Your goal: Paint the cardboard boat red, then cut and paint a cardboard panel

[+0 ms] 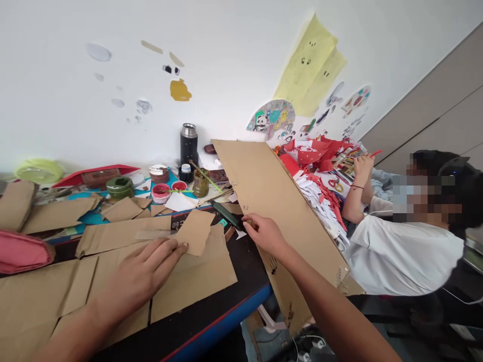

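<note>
My left hand (147, 269) is closed, its fingertips pinching the lower edge of a small torn cardboard piece (195, 232). Beneath it spread large flat cardboard sheets (204, 274) on the black table mat. My right hand (266, 234) has thumb and forefinger drawn together at the near end of a long, dark green-black tool (227, 215), whose exact kind I cannot make out. Under my right wrist and forearm, a long cardboard panel (279, 196) slants across the table and past its front edge.
Behind the sheets are paint pots (160, 192), a green jar (119, 187), a murky water jar (200, 183) and a black thermos (188, 146). A pink pouch (22, 251) lies left. White and red paper strips (320, 196) pile up at right, beside a seated person (407, 251).
</note>
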`<action>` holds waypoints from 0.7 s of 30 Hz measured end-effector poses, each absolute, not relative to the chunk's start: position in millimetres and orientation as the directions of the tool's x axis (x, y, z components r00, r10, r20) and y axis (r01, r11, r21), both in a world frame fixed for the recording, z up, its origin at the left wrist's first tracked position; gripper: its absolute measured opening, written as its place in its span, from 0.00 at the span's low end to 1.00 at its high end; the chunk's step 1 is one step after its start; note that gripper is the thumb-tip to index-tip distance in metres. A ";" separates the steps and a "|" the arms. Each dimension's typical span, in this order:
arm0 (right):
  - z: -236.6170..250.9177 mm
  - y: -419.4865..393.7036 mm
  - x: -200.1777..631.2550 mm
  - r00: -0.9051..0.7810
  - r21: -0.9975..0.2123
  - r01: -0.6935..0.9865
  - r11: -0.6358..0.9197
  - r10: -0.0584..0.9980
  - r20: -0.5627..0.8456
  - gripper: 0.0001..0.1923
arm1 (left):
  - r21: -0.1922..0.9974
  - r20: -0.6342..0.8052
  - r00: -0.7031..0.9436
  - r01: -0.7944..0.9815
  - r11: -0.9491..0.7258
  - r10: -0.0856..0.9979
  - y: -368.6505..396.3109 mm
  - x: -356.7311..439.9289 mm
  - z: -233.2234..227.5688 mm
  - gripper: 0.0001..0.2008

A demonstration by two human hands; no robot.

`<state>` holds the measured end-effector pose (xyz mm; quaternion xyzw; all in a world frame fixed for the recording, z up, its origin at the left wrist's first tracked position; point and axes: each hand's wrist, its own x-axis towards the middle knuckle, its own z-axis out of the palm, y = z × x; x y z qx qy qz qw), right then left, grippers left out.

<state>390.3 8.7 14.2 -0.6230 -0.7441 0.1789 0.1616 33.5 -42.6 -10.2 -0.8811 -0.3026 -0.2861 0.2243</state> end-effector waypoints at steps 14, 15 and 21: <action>0.4 3.6 290.6 -0.337 -0.945 -0.098 -0.311 0.904 -0.263 0.37 | 0.223 0.752 0.326 0.692 -0.687 0.572 -48.6 -2.7 -10.3 0.15; -0.4 6.3 282.2 -0.347 -0.936 -0.122 -0.330 0.898 -0.272 0.36 | 0.260 0.754 0.292 0.690 -0.675 0.589 -48.5 -6.0 -9.6 0.14; -7.0 21.1 238.6 -0.365 -0.880 -0.285 -0.380 0.892 -0.266 0.34 | 0.542 0.668 0.079 0.630 -0.556 0.740 -40.7 -16.0 -1.1 0.07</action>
